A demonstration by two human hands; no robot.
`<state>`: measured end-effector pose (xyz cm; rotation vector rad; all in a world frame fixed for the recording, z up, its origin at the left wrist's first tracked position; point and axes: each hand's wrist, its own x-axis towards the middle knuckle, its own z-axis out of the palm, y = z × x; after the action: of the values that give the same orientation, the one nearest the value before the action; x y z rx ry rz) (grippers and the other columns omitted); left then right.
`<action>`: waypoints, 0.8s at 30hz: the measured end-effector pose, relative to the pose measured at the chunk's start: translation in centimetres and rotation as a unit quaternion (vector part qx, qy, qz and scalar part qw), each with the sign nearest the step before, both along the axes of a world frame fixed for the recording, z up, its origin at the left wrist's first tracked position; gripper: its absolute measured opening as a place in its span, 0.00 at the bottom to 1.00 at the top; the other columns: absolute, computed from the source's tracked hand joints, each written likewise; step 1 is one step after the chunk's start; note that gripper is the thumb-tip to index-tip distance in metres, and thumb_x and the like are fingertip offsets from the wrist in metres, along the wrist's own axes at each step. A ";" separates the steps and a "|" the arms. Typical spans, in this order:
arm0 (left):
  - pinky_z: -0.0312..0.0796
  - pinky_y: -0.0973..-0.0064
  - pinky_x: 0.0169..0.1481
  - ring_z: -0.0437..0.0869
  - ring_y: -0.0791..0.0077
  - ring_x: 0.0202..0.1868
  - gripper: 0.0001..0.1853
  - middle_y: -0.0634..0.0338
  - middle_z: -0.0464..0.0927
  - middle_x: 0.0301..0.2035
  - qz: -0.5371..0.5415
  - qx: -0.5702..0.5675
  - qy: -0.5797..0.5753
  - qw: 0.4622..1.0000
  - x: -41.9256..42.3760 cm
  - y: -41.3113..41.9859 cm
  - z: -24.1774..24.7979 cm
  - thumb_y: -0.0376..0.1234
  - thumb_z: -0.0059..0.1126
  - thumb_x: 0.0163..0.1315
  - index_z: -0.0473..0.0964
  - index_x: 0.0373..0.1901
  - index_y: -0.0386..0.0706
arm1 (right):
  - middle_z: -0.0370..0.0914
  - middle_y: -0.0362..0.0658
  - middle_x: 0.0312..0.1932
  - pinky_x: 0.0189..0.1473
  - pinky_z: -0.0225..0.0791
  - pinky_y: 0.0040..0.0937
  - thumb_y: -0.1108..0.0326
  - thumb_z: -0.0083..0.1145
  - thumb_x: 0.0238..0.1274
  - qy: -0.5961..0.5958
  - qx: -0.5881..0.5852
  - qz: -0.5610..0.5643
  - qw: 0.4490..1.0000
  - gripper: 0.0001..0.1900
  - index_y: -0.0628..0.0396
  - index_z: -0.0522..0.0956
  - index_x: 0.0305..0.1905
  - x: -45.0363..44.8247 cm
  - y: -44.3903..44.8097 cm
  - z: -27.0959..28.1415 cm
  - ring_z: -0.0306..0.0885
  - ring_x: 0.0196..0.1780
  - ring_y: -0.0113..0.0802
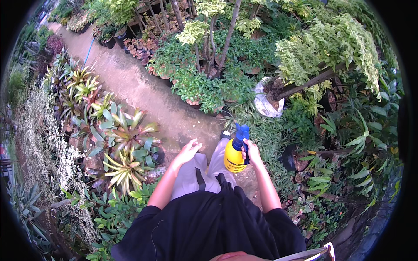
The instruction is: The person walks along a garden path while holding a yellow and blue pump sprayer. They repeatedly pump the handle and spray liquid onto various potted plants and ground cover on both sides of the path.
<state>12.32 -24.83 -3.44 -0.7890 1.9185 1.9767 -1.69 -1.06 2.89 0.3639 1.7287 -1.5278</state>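
My right hand (252,152) grips the dark handle of a pump spray bottle (233,156). The bottle has a yellow body bearing writing and a blue pump top, and it hangs upright in front of my right leg. Nothing is in my left hand (188,151), which is held out over my left thigh with the fingers slightly spread. Grey trousers (189,177) cover my legs, and one shoe (225,134) shows beside the bottle.
A dirt path (153,101) runs toward the upper left. Potted bromeliads (129,133) line its left side. Leafy green shrubs (199,84) edge the other side. At right, a small tree with a white-wrapped root ball (269,102) leans over striped grassy plants (261,130). A blue hose (88,52) crosses farther off.
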 end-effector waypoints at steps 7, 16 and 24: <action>0.61 0.74 0.53 0.67 0.63 0.52 0.32 0.46 0.63 0.51 -0.036 -0.003 -0.003 0.999 -0.3 0.6 1.0 0.46 0.48 0.55 0.54 0.56 0.36 | 0.61 0.37 0.08 0.11 0.54 0.21 0.55 0.46 0.53 0.007 -0.047 -0.084 0.995 0.18 0.57 0.65 0.17 0.9 2.0 -0.5 0.58 0.09 0.24; 0.64 0.72 0.49 0.67 0.64 0.51 0.31 0.46 0.64 0.50 -0.065 -0.015 0.033 0.997 -0.9 1.4 0.8 0.46 0.47 0.56 0.55 0.55 0.35 | 0.60 0.37 0.07 0.11 0.53 0.21 0.53 0.44 0.53 0.070 -0.077 -0.138 0.985 0.19 0.56 0.65 0.17 -2.3 2.1 2.7 0.57 0.08 0.25; 0.59 0.75 0.54 0.66 0.68 0.52 0.30 0.48 0.65 0.49 -0.057 -0.004 0.019 0.998 -1.1 1.5 2.0 0.44 0.46 0.56 0.55 0.55 0.34 | 0.61 0.38 0.07 0.12 0.53 0.22 0.52 0.44 0.54 0.104 -0.083 -0.140 0.981 0.20 0.56 0.66 0.17 -3.9 2.4 3.3 0.58 0.08 0.25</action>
<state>11.20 -23.36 -1.49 -0.6331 1.9485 1.9302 -5.59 1.31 6.22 0.3859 1.7469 -1.9596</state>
